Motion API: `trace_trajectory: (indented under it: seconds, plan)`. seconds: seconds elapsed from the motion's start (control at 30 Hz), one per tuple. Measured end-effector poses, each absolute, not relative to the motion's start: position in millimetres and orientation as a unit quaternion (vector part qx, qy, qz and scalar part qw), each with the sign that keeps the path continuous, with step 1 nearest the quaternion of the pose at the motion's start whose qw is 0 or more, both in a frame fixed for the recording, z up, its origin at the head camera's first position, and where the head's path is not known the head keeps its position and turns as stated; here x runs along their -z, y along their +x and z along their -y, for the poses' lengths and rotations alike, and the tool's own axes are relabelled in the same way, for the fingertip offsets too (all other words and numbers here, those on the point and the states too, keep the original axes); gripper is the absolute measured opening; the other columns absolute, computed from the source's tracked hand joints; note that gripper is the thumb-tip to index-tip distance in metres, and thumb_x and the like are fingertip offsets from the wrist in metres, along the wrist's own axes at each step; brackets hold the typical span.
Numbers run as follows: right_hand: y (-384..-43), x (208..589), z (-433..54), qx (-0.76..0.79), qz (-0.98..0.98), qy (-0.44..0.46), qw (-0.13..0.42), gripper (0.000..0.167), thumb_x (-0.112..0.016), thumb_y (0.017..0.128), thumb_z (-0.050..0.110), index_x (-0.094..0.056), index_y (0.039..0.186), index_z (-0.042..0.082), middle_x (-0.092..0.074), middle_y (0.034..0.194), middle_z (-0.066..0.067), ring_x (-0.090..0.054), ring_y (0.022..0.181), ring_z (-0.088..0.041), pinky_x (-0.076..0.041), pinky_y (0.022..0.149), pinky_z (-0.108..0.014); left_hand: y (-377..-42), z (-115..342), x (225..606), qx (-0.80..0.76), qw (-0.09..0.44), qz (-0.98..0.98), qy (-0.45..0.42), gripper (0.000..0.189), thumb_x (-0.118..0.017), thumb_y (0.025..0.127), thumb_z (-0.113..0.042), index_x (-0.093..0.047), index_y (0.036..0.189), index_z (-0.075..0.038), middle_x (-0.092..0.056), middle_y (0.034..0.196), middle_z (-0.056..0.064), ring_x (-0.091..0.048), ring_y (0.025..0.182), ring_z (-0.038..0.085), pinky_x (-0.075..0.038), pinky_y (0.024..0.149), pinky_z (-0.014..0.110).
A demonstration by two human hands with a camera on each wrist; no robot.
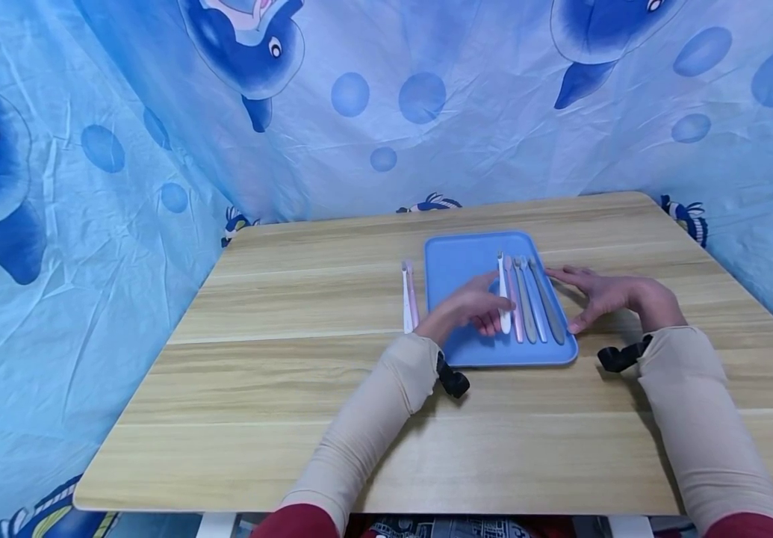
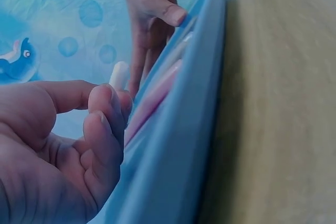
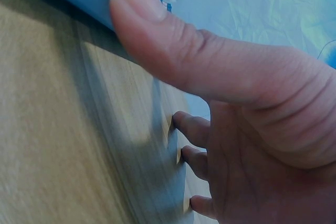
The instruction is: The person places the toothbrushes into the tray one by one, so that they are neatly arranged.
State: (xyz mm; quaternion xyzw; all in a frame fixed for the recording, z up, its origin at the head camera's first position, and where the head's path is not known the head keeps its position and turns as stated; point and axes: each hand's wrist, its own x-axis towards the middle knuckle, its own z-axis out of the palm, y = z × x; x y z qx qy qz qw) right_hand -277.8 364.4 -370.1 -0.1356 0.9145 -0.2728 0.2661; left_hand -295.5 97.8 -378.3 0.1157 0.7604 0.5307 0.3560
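My left hand point(image 1: 476, 305) pinches a white toothbrush point(image 1: 505, 323) between thumb and fingers, over the blue tray point(image 1: 463, 258). In the left wrist view the toothbrush's white handle end point(image 2: 119, 74) pokes up past the fingertips. To its right, several more toothbrushes lie side by side in the tray, among them a pink toothbrush point(image 1: 517, 329) and a grey toothbrush point(image 1: 553, 326). My right hand point(image 1: 604, 294) is at the tray's right edge, fingers spread, with its thumb point(image 3: 139, 11) against the rim. The other right fingertips reach down to the tabletop.
Left of the tray, a white toothbrush point(image 1: 407, 306) and another pink toothbrush point(image 1: 414, 299) lie together on the wooden table point(image 1: 278, 373). A blue dolphin-print curtain point(image 1: 359, 172) hangs behind the table and along its sides.
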Motion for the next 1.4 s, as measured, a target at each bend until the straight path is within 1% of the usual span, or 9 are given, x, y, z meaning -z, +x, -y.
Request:
trace_trajectory:
  seconds: [0.2,0.3,0.47,0.8,0.93,1.17,1.33,1.4]
  plan:
    - [-278.1,371.0,-364.4,0.272,-0.914,-0.140,0.266,0.124,-0.089,0.071,0.041,-0.009,0.162,0.019,0.008,0.162,-0.034,0.010,0.145,-0.062,-0.004,0.106,-0.087,-293.6,-101.0,384.8,-0.518,0.353,-0.773,0.099,0.085,-0.064,0.097,-0.011,-0.011,0.163,-0.019,-0.060,0.054,0.008,-0.053,0.039,0.015,-0.048,0.037,0.025]
    - [-278.4,371.4,-364.8,0.272,-0.914,-0.138,0.266,0.124,-0.089,0.071,0.041,-0.008,0.163,0.020,0.009,0.162,-0.034,0.010,0.145,-0.062,-0.004,0.106,-0.087,-293.3,-103.4,385.9,-0.512,0.352,-0.777,0.097,0.083,-0.063,0.097,-0.011,-0.012,0.162,-0.017,-0.060,0.054,0.007,-0.052,0.039,0.014,-0.047,0.037,0.024]
    - [-278.6,371.6,-365.7,0.273,-0.915,-0.139,0.264,0.124,-0.089,0.071,0.040,-0.008,0.163,0.021,0.009,0.162,-0.034,0.011,0.145,-0.063,-0.003,0.105,-0.088,-292.6,-107.0,387.9,-0.515,0.344,-0.779,0.095,0.080,-0.063,0.096,-0.009,-0.017,0.161,-0.015,-0.059,0.053,0.008,-0.051,0.037,0.014,-0.046,0.035,0.024]
    - [-277.5,370.6,-365.6,0.271,-0.913,-0.143,0.272,0.124,-0.088,0.072,0.039,-0.006,0.163,0.020,0.011,0.162,-0.034,0.011,0.144,-0.064,-0.004,0.105,-0.088,-287.9,-110.1,390.6,-0.516,0.327,-0.786,0.097,0.080,-0.064,0.096,-0.009,-0.017,0.161,-0.013,-0.059,0.052,0.009,-0.052,0.036,0.016,-0.047,0.035,0.027]
    - [-277.7,369.1,-366.3,0.276,-0.911,-0.145,0.270,0.123,-0.088,0.073,0.037,-0.006,0.163,0.020,0.012,0.162,-0.034,0.012,0.144,-0.063,-0.003,0.105,-0.087,-288.1,-110.1,389.2,-0.519,0.321,-0.786,0.097,0.082,-0.065,0.095,-0.009,-0.016,0.161,-0.014,-0.058,0.051,0.010,-0.052,0.036,0.017,-0.047,0.034,0.028]
    - [-278.7,367.9,-364.9,0.280,-0.910,-0.144,0.268,0.123,-0.088,0.073,0.036,-0.006,0.163,0.018,0.012,0.162,-0.035,0.014,0.144,-0.064,0.000,0.106,-0.087,-289.4,-107.8,387.6,-0.521,0.315,-0.786,0.106,0.080,-0.065,0.094,-0.008,-0.019,0.160,-0.011,-0.060,0.052,0.011,-0.052,0.036,0.017,-0.048,0.035,0.028]
    - [-278.7,368.4,-363.0,0.279,-0.910,-0.134,0.274,0.123,-0.088,0.073,0.038,-0.005,0.163,0.020,0.012,0.162,-0.034,0.012,0.144,-0.064,-0.003,0.105,-0.088,-286.7,-104.1,381.9,-0.512,0.322,-0.789,0.107,0.083,-0.065,0.095,-0.011,-0.015,0.162,-0.016,-0.060,0.052,0.012,-0.054,0.037,0.018,-0.049,0.036,0.029]
    - [-278.7,368.0,-362.5,0.279,-0.910,-0.134,0.276,0.123,-0.088,0.073,0.038,-0.005,0.163,0.021,0.013,0.162,-0.034,0.012,0.144,-0.064,-0.003,0.104,-0.088,-285.8,-102.2,377.4,-0.503,0.322,-0.795,0.107,0.086,-0.065,0.096,-0.014,-0.011,0.163,-0.020,-0.060,0.053,0.012,-0.055,0.038,0.018,-0.049,0.036,0.029]
